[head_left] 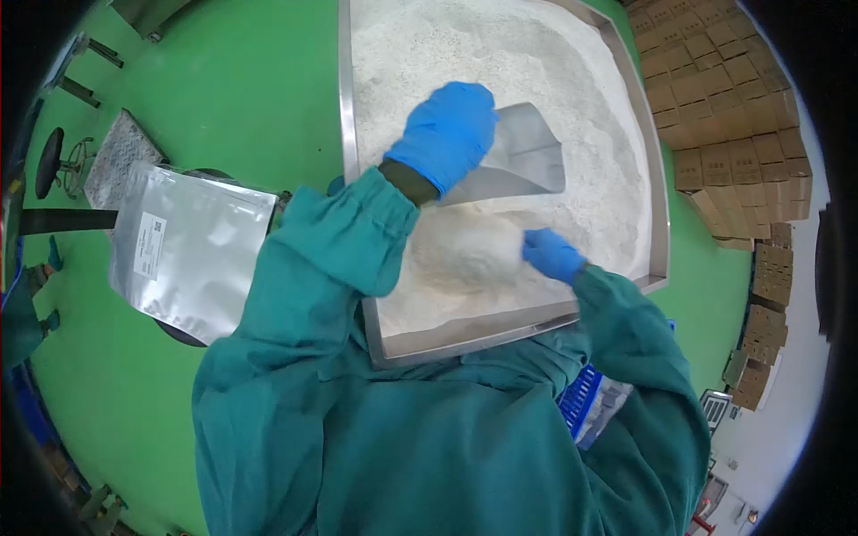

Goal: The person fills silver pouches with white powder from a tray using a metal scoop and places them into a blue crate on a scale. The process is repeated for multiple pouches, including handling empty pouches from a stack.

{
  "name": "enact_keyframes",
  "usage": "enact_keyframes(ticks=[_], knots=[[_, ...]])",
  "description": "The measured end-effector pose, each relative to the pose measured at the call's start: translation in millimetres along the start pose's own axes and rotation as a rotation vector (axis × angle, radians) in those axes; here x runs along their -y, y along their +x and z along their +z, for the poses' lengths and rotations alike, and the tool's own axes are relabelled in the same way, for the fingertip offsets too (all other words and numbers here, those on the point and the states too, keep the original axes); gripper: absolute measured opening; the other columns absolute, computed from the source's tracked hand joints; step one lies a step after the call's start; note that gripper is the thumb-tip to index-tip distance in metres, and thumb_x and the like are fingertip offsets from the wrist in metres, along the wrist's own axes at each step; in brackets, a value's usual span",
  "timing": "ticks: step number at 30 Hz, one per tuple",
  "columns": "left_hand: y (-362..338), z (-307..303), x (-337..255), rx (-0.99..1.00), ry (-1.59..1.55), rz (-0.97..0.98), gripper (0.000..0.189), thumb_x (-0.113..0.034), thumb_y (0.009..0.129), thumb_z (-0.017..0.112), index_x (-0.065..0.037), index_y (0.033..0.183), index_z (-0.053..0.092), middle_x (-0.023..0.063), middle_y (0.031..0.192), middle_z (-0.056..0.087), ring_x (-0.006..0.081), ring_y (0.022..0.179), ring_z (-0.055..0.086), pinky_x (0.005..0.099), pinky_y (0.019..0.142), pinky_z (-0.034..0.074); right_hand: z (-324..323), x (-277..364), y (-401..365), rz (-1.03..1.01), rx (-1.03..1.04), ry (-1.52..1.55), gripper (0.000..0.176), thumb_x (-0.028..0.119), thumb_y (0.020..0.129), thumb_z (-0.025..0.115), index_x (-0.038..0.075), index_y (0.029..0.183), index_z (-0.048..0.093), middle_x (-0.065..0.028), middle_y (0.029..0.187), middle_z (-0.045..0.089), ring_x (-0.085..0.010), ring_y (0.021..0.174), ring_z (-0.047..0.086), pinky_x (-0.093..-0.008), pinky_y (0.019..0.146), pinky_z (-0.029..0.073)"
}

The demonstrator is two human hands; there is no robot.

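My left hand (450,134), in a blue glove, is closed round the handle end of a grey metal scoop (523,152). The handle itself is hidden by the fingers. Under the scoop's near edge lies a clear plastic bag (465,255) with whitish powder in it, blurred in places. With its fingers closed, my right hand (554,256), also blue-gloved, grips the right end of this bag. Both hands are over a wide metal tray (657,192) that holds a broad bed of white powder (429,54).
A silver foil pouch (201,246) with a white label is left of the tray. Beneath my right arm sits a blue slotted basket (583,397) with plastic packaging. Stacked cardboard boxes (733,107) line the right side. Another person's legs (40,277) show at far left.
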State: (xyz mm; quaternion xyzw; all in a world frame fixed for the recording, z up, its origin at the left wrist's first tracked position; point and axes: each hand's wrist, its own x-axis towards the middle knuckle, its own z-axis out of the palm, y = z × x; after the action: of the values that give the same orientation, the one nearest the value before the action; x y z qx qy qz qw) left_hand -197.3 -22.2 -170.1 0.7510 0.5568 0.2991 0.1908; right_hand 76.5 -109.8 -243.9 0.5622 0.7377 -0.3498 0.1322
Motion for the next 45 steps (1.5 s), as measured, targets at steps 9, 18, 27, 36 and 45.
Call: enact_keyframes(ticks=[9,18,27,36,45], knots=[[-6,4,-4,-0.014,0.080,0.010,0.022,-0.023,0.081,0.050,-0.004,0.075,0.062,0.0163,0.075,0.061,0.0342,0.070,0.058,0.0429,0.065,0.047,-211,96,-107,0.091,-0.251,-0.162,0.029,0.019,0.080,0.044,-0.006,0.085,0.058,-0.0173,0.068,0.058,-0.0222,0.063,0.056,-0.0353,0.061,0.045],[-11,-4,-14,-0.004,0.054,-0.120,0.023,-0.023,0.082,0.050,-0.005,0.075,0.062,0.0173,0.075,0.061,0.0342,0.072,0.060,0.0422,0.065,0.048,-215,127,-104,-0.031,-0.381,-0.779,0.027,0.027,0.082,0.048,0.003,0.086,0.061,-0.0176,0.075,0.059,-0.0335,0.069,0.057,-0.0406,0.062,0.045],[-47,-27,-49,0.153,0.288,-0.202,0.034,-0.035,0.076,0.054,-0.004,0.079,0.065,0.0176,0.084,0.062,0.0322,0.081,0.058,0.0431,0.070,0.046,-133,62,13,-0.010,-0.280,0.223,0.051,0.046,0.074,0.062,-0.004,0.085,0.063,-0.0168,0.076,0.064,-0.0243,0.067,0.060,-0.0343,0.065,0.046],[-42,-178,-150,0.390,-0.032,-0.135,0.042,-0.034,0.080,0.049,-0.005,0.054,0.061,0.0078,0.046,0.050,0.0155,0.046,0.052,0.0303,0.045,0.041,-216,92,-186,-0.262,-0.478,-0.050,0.017,0.018,0.073,0.049,0.006,0.065,0.058,-0.0055,0.052,0.056,-0.0276,0.047,0.048,-0.0357,0.051,0.041],[-214,-55,-167,0.344,0.211,0.357,0.040,-0.033,0.082,0.045,-0.004,0.060,0.062,0.0177,0.070,0.060,0.0351,0.067,0.057,0.0452,0.067,0.044,-57,-8,-240,-0.577,-0.621,-0.437,0.012,0.017,0.074,0.048,0.012,0.067,0.057,-0.0024,0.059,0.061,-0.0285,0.058,0.055,-0.0380,0.057,0.044]])
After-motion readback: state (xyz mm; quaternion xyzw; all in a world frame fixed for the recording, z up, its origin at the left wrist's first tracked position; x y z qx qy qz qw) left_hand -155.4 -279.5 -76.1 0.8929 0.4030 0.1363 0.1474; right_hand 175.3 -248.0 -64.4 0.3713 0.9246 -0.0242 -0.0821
